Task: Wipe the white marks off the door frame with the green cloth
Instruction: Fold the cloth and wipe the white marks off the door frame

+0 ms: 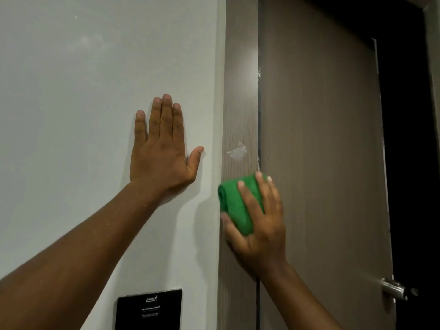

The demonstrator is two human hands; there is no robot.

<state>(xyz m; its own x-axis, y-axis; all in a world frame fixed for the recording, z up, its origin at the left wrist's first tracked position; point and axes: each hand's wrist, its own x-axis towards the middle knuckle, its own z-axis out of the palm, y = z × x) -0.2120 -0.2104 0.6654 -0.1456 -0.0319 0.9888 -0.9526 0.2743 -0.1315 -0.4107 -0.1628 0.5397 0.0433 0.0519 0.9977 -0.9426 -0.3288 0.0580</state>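
The grey-brown wood-grain door frame (240,103) runs vertically through the middle of the view. A white mark (237,151) sits on it, with a fainter pale smear (251,67) higher up. My right hand (259,225) presses a folded green cloth (234,203) flat against the frame, just below the white mark. Fingers cover the cloth's right side. My left hand (162,148) lies flat on the white wall (83,91) to the left of the frame, fingers up and apart, holding nothing.
The brown door (321,139) stands open to the right of the frame, with darkness beyond its edge. A metal door handle (392,289) sticks out at lower right. A black wall panel (148,310) is mounted low on the wall.
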